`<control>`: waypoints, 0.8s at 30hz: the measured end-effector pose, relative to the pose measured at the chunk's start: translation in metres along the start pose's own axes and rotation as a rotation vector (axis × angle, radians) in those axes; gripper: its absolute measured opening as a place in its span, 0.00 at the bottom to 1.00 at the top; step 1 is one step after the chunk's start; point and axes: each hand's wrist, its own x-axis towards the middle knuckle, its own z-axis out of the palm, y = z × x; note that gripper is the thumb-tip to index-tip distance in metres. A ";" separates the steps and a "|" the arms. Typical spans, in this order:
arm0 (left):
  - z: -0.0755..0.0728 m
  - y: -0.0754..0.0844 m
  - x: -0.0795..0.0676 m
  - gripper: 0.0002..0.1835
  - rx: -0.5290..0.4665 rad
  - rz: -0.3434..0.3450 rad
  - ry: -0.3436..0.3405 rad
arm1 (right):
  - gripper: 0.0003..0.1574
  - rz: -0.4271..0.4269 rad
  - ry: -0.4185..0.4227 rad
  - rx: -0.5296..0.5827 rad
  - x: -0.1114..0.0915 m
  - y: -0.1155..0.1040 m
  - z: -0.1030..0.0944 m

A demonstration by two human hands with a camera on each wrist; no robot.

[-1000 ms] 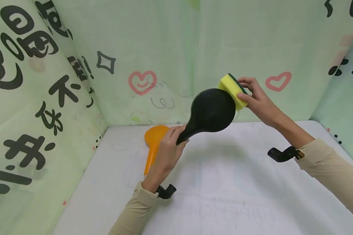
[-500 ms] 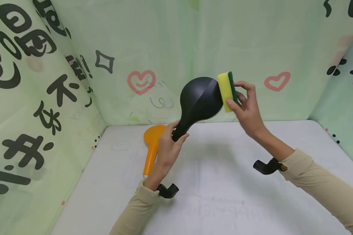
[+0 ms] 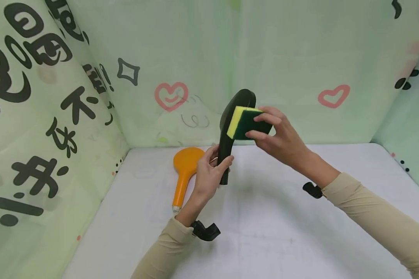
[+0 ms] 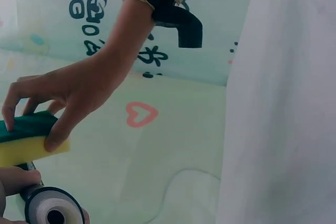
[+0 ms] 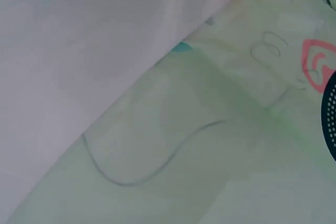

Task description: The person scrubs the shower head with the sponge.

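My left hand (image 3: 209,174) grips the handle of a black shower head (image 3: 226,128), raised above the table and turned nearly edge-on in the head view. Its hollow connector end faces the left wrist view, and part of its face with small holes shows at the right edge of the right wrist view (image 5: 331,116). A yellow sponge (image 3: 254,126) with a dark green scouring side is pinched by my right hand (image 3: 281,135). The sponge's yellow side lies against the shower head, just below its round top. An orange shower head (image 3: 186,162) lies on the table, left of my left hand.
A white-covered table (image 3: 265,232) spreads below both hands. Pale green curtains (image 3: 283,50) with printed hearts and black characters enclose it at the back and both sides. A black wrist mount (image 3: 206,231) sits on the left wrist, another (image 3: 312,190) on the right.
My left hand has turned the black shower head from broad side to nearly edge-on and more upright. My right hand has carried the sponge left and slightly down, green side now facing the head camera.
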 end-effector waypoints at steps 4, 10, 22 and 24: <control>0.000 0.005 0.001 0.26 -0.024 0.002 -0.008 | 0.30 0.070 0.051 0.002 0.010 0.002 -0.005; 0.002 0.006 0.000 0.23 -0.065 -0.007 -0.010 | 0.42 0.009 -0.024 0.024 0.005 -0.022 0.008; -0.007 0.007 -0.002 0.24 -0.101 -0.045 -0.057 | 0.36 0.060 -0.005 -0.032 0.027 0.009 -0.018; -0.008 0.007 -0.004 0.24 -0.127 -0.063 -0.061 | 0.41 0.199 -0.001 0.002 0.031 0.012 -0.021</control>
